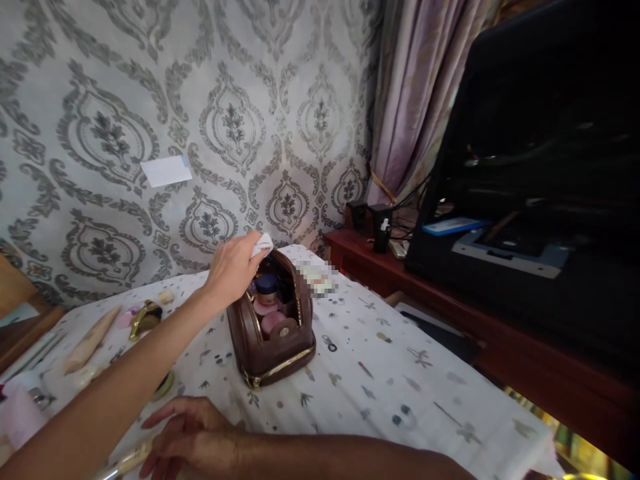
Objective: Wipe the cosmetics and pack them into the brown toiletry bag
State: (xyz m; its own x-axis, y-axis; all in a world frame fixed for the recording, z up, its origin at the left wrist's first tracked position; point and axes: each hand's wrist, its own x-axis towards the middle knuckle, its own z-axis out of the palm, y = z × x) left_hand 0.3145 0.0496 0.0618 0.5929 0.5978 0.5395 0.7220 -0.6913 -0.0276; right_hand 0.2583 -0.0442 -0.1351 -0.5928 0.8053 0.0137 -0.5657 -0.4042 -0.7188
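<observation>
My left hand reaches over the far left side of a brown leather bag, its fingers closed on a small white piece, perhaps a wipe. The bag stands unzipped on the patterned white cloth; inside are a jar with a dark blue lid and round pink items. Nearer to me, my right hand is low over the cloth with its fingers loosely apart. Its fingertips are beside a pale, slender item, partly covered by them; contact is unclear.
Cosmetics lie at the left: a beige tube, a gold and black item and a pink container. A blurred flat item is right of the bag. A red-brown desk with a large black screen stands at the right.
</observation>
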